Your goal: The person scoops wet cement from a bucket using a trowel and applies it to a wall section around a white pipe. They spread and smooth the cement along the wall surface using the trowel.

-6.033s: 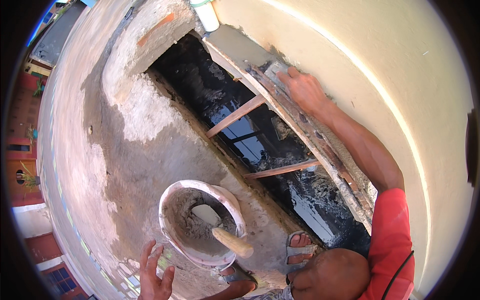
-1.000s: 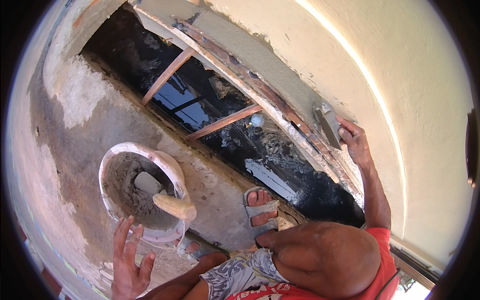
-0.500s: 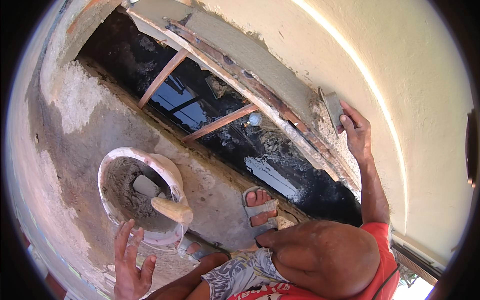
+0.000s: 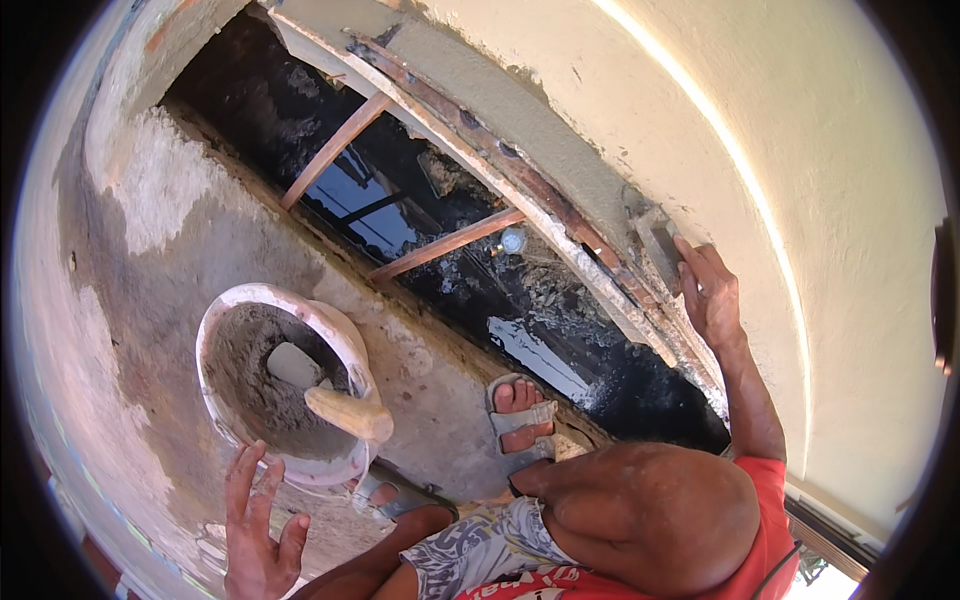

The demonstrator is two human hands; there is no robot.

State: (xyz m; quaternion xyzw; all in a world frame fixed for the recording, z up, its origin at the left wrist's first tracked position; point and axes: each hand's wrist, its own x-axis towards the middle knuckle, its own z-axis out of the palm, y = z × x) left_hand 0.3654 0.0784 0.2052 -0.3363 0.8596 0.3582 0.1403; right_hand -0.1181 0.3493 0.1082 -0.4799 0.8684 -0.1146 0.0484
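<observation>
A mortar-filled bowl (image 4: 275,385) with a wooden-handled trowel (image 4: 335,405) sits lower left on the concrete ledge (image 4: 160,250). The left hand (image 4: 258,535), fingers spread, holds nothing beneath it. At right, the right hand (image 4: 712,295) presses a float (image 4: 655,240) against the wet plaster strip (image 4: 520,105).

Basin (image 4: 335,325) sitting on ledge (image 4: 190,250), lower left. Mortar (image 4: 250,385) lying in basin; trowel (image 4: 315,390) resting in mortar, handle leaning over basin's right rim. Left hand (image 4: 258,530) spreading on ledge just below basin. Sandalled foot (image 4: 520,415) standing on ledge right of basin, beside gap (image 4: 440,215). Two wooden struts (image 4: 445,245) crossing gap between ledge and wall (image 4: 800,200). Right hand (image 4: 712,295) pressing float (image 4: 655,240) against wall's lower edge, right of gap. Knee (image 4: 650,515) sitting below, between foot and wall.
</observation>
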